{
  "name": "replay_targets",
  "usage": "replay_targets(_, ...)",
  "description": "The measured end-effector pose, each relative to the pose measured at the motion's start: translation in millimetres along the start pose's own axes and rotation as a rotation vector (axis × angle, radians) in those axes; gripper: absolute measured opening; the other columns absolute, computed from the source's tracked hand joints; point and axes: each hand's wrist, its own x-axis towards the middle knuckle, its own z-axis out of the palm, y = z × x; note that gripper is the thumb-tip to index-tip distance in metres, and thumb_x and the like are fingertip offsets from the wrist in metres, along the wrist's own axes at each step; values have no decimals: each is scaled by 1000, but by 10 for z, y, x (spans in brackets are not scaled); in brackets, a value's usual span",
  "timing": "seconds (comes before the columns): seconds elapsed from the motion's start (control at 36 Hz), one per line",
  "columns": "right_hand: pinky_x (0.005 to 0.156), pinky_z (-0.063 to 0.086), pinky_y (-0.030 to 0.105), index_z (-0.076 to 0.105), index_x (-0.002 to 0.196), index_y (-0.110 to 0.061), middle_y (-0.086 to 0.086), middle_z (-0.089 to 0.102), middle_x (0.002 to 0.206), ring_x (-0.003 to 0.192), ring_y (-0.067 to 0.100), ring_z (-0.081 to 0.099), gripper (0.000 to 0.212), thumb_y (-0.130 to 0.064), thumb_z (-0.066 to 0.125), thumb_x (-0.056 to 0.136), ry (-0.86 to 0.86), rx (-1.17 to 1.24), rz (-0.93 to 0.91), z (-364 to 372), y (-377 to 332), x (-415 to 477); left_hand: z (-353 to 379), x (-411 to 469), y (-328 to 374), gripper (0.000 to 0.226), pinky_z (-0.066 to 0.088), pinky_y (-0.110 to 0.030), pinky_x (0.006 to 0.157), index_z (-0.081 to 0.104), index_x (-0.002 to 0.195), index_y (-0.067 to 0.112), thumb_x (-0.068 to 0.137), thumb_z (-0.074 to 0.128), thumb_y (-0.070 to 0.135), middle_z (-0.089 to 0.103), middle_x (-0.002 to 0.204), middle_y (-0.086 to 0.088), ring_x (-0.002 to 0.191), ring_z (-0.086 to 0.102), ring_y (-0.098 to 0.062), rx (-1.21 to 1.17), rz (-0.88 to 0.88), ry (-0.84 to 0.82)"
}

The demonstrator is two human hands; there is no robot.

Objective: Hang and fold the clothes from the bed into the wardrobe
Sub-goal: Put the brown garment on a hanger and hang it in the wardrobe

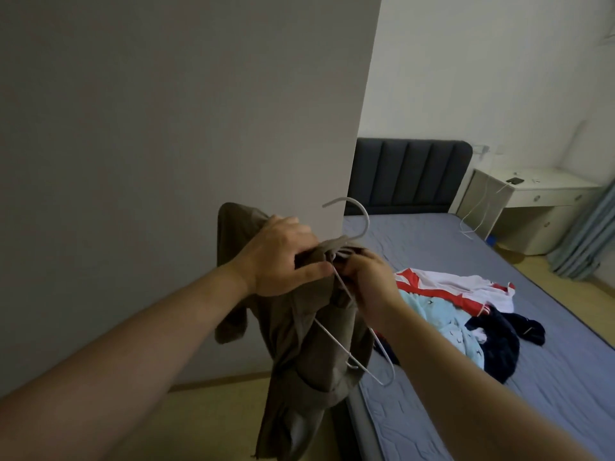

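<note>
A brown garment (299,354) hangs bunched in front of me, over the bed's near corner. My left hand (279,257) grips its top, fingers curled round the cloth. My right hand (369,281) pinches the neck of a white wire hanger (356,214), whose hook points up and whose frame slants down across the garment. On the bed (532,327) lies a pile of clothes: a white and red piece (446,284), a light blue piece (442,324) and a dark navy piece (502,344).
A tall grey panel (166,161) fills the left, close to my hands. Behind the bed are a dark headboard (409,174) and a white desk (539,194) with a cable and a small dark object. A curtain (585,234) hangs at right. Wooden floor lies below.
</note>
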Motion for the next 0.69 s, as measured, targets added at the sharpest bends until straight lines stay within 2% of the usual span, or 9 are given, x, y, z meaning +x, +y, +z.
replay_targets(0.08,79,62,39,70,112,-16,6,76,93,87,24,74,26,-6,64,88,-32,-258,-46,-21,129,15,6,48,87,64,33,-34,71,42,64,21,87,30,80,42,65,4,65,40,-18,5,-20,49)
replay_targets(0.19,75,57,23,67,106,-21,-3,71,92,86,15,68,23,-20,76,84,-69,-597,47,-84,370,52,12,115,154,57,34,-31,67,44,55,19,83,58,66,40,54,6,56,39,-15,-70,-88,183)
replay_targets(0.28,84,58,33,66,113,-15,7,70,103,96,23,67,29,-22,74,86,-113,-516,224,-121,566,83,-31,140,168,49,31,-28,67,40,54,22,83,63,55,38,52,9,57,37,-11,-96,-128,221)
replay_targets(0.36,61,54,28,61,113,-26,4,69,88,76,18,66,20,-24,63,93,-95,-390,308,-132,677,98,-89,125,183,44,32,-28,67,38,56,21,85,61,46,40,54,4,59,40,-14,-91,-135,212)
replay_targets(0.39,61,54,29,60,116,-26,5,68,85,74,19,65,22,-26,60,95,-91,-335,327,-135,709,107,-105,113,183,42,32,-25,66,37,57,23,86,61,43,41,54,4,59,40,-13,-95,-144,211)
replay_targets(0.47,76,60,41,52,124,-25,11,68,103,87,26,69,48,-38,72,83,-85,-235,343,-130,808,136,-151,73,171,29,30,-9,66,44,71,30,91,64,28,42,58,8,57,43,-7,-151,-179,203)
replay_targets(0.53,69,60,41,45,125,-21,16,65,111,87,29,69,71,-31,81,65,-53,-204,344,-106,850,143,-178,50,165,6,35,-5,66,57,94,20,95,63,20,46,58,6,55,47,-7,-187,-193,174)
replay_targets(0.61,52,50,28,45,113,-15,15,61,93,65,19,62,49,-14,70,71,-40,-286,302,-25,892,156,-219,32,156,12,36,-1,66,59,109,10,97,58,11,44,56,6,55,48,-1,-169,-208,163)
replay_targets(0.69,49,47,23,52,90,-16,4,61,72,56,11,58,17,-7,63,80,-15,-387,243,52,959,184,-243,10,151,12,36,-1,68,61,109,10,98,57,9,44,59,12,61,51,7,-139,-210,169)
